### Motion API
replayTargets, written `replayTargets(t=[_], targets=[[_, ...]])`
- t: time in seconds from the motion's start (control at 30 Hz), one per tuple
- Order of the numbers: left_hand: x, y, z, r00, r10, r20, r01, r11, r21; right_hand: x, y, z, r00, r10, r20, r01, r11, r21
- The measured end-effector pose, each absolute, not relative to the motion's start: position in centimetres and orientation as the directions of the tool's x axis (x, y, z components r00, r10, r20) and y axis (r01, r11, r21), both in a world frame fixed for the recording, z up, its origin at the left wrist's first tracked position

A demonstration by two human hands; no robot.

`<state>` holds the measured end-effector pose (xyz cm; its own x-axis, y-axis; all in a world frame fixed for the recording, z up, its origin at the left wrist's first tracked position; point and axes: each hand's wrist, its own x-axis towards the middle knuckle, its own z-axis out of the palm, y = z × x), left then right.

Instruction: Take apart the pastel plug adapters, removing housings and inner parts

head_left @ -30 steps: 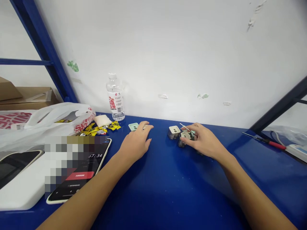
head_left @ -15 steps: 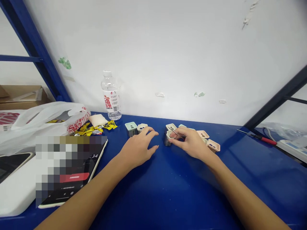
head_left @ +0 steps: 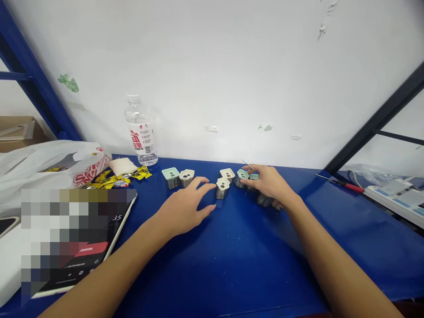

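Note:
My left hand (head_left: 190,205) hovers over the blue table with fingers spread, holding nothing. Just beyond its fingertips stands a cream-topped pencil sharpener (head_left: 222,185), with another cream sharpener (head_left: 227,173) right behind it. The thumb and fingers of my right hand (head_left: 265,181) are closed around a mint-topped pencil sharpener (head_left: 242,177). A thin metal rod (head_left: 247,165) sticks out from the same hand; its other end is hidden. Under that hand, more sharpeners (head_left: 265,200) with dark, see-through bodies are partly covered. A mint sharpener (head_left: 171,176) and a cream one (head_left: 187,177) stand together to the left.
A water bottle (head_left: 141,132) stands by the wall. Yellow wrappers (head_left: 114,180), a white plastic bag (head_left: 56,161) and a large-screened device (head_left: 112,234) lie left. At right are a red-handled screwdriver (head_left: 353,187) and a white power strip (head_left: 394,201). Blue shelf posts flank the table.
My right hand has let go of the front cream sharpener and moved to a mint one on its right. The view has shifted slightly rightward; my left hand now appears nearer the cream pair.

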<state>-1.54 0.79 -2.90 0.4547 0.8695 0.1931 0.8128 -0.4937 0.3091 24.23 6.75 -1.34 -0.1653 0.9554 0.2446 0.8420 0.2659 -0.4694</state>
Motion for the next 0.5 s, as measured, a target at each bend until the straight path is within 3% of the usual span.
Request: replayTargets(t=[0.2, 0.5], targets=[[-1.6, 0.7, -2.9, 0.463, 0.869, 0.175, 0.808, -0.495, 0.320, 25.9, 6.3, 0.2, -0.180, 0.961, 0.210, 0.842, 0.260, -0.473], [-1.5, 0.5, -2.6, 0.472, 0.868, 0.155, 0.801, -0.496, 0.335, 27.9, 5.5, 1.0, -0.105, 0.981, 0.163, 0.921, 0.158, -0.355]])
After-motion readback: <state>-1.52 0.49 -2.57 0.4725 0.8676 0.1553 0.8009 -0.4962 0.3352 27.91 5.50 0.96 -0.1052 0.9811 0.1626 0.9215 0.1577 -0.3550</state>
